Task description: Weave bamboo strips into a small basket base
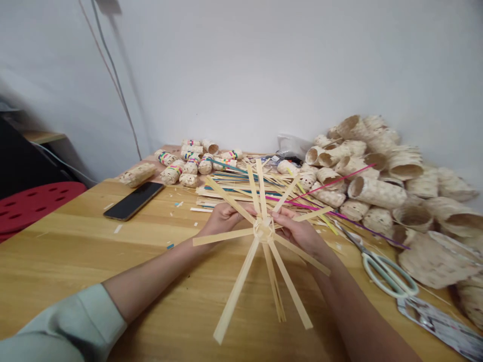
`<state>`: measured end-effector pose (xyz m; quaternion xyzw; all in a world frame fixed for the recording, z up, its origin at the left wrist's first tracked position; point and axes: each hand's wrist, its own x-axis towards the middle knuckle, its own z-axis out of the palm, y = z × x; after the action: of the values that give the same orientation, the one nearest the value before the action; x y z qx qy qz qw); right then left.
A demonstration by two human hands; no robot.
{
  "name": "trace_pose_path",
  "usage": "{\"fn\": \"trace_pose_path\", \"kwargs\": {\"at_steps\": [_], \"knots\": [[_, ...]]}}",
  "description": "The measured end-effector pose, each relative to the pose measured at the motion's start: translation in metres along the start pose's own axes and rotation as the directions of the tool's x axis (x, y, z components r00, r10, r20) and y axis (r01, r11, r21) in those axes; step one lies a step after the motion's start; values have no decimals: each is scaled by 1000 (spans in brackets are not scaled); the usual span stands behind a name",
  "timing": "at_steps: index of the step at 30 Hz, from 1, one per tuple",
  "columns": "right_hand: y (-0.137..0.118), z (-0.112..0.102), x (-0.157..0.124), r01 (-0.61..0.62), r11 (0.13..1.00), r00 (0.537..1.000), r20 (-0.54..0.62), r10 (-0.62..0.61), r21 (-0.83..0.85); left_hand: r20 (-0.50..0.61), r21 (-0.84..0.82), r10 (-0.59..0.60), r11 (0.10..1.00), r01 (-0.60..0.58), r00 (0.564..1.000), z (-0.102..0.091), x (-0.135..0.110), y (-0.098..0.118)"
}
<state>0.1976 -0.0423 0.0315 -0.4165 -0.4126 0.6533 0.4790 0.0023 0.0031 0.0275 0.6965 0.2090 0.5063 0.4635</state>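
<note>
The pale yellow, star-shaped workpiece of flat, bamboo-like strips (264, 230) is held above the light brown wooden tabletop (68, 261), strips radiating from a small round woven centre. The left hand (225, 218), fingers curled nearly closed, grips the workpiece at the upper left of the centre; its fingertips are partly hidden by strips. The right hand (298, 231) pinches the upper right edge, thumb near side, remaining fingers bent behind.

I'm in what looks like a small craft workspace: my wooden table (75, 256) stands against a plain wall (234, 75), strewn with loose strips (236, 187), scissors (390, 273) and heaped woven baskets (377, 192).
</note>
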Motion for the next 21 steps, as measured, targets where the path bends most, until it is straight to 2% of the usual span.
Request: {"fn": "trace_pose_path", "kwargs": {"at_steps": [5, 10, 16, 21], "knots": [[-2, 2, -2, 33, 997, 999, -25, -35, -75, 21, -68, -32, 997, 34, 999, -5, 0, -6], [0, 2, -1, 50, 995, 999, 8, -49, -88, -69, -138, -146, 981, 135, 987, -1, 0, -8], [5, 3, 2, 82, 995, 996, -32, -84, -51, -144, -191, -126, 977, 97, 981, 4, 5, -6], [5, -1, 4, 114, 992, 992, -49, -117, -53, -156, -241, -181, 960, 140, 971, -6, 8, -11]]}}
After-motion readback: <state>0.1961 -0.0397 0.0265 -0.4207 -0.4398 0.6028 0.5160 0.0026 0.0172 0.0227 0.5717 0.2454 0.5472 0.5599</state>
